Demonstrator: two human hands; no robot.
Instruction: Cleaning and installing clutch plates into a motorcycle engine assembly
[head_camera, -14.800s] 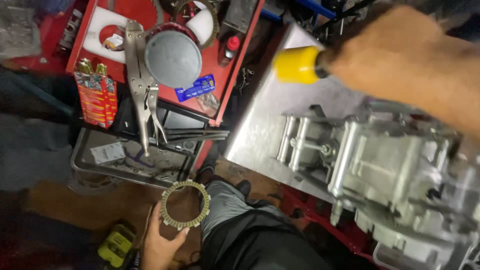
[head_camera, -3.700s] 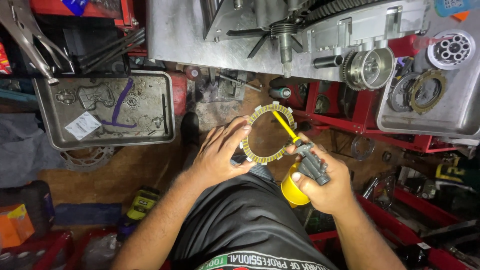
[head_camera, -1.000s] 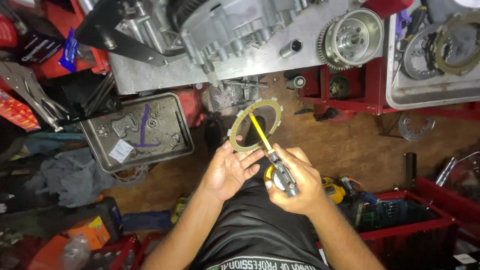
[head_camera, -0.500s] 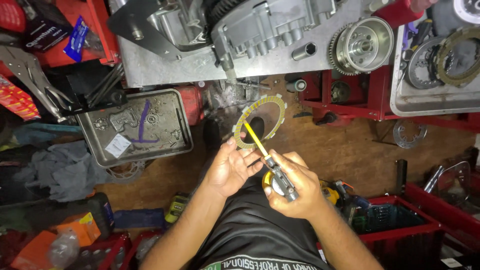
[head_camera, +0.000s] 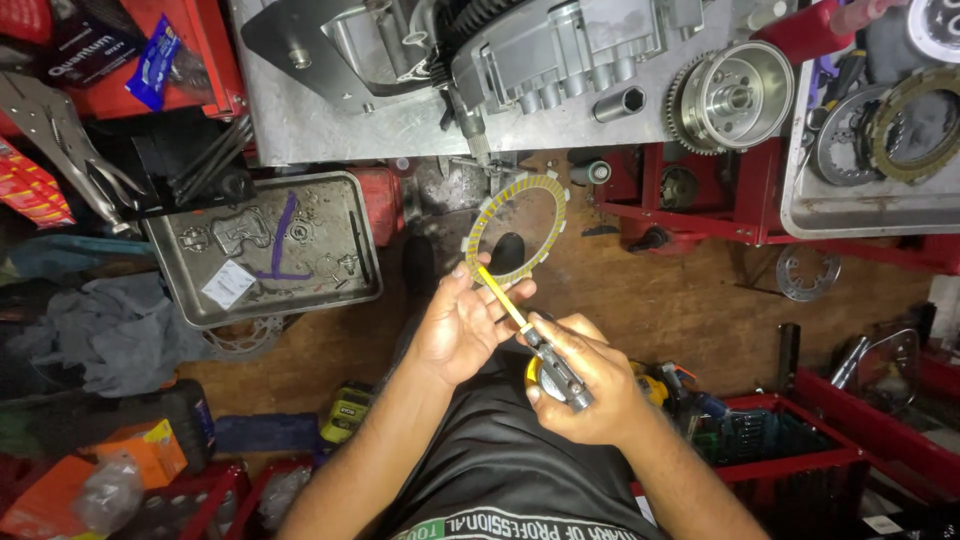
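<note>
Ring raised slightly, left hand (head_camera: 455, 330) pinching friction ring (head_camera: 517, 228), right hand (head_camera: 580, 385) gripping measuring tool (head_camera: 545, 350)

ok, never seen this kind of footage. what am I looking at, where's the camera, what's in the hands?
There is no machine here: a person works with two bare hands, and the single camera sits on their head, looking down past their lap. The left hand holds a toothed ring-shaped friction plate by its lower edge. The right hand holds a small tape measure, its yellow blade lying against the ring. Above them a metal bench carries an engine case and a round geared clutch basket. On the left sits a grey metal tray; on the right, another tray with more rings.
</note>
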